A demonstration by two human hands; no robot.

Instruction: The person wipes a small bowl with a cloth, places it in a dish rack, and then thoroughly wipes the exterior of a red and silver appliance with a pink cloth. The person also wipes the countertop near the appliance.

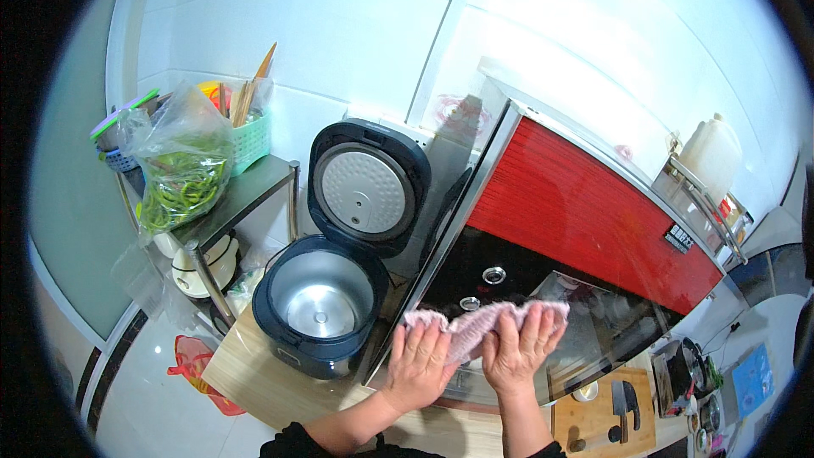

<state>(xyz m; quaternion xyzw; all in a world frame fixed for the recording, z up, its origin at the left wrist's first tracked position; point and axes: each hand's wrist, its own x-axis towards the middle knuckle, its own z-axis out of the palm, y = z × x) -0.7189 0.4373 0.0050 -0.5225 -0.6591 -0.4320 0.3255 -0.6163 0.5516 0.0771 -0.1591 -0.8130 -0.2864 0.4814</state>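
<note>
My left hand (418, 366) and my right hand (520, 350) lie side by side on a pink cloth (470, 334). The bunched cloth spans both hands, with the fingers spread over it. It lies against the black glossy lower part of a red-and-black appliance panel (566, 184). Two round chrome-ringed controls (493, 275) show just above the cloth. Left of my hands, a dark rice cooker (318, 356) stands with its lid (362, 197) raised. Bare metal and a round heating plate (320, 318) show inside it.
A plastic bag of green vegetables (184, 184) and a mint basket with chopsticks (251, 140) sit on a metal shelf (254, 194) at left. At lower right, a cleaver (619, 401) lies on a wooden board (572, 423) near a small bowl (586, 391). A red bag (200, 369) rests on the floor.
</note>
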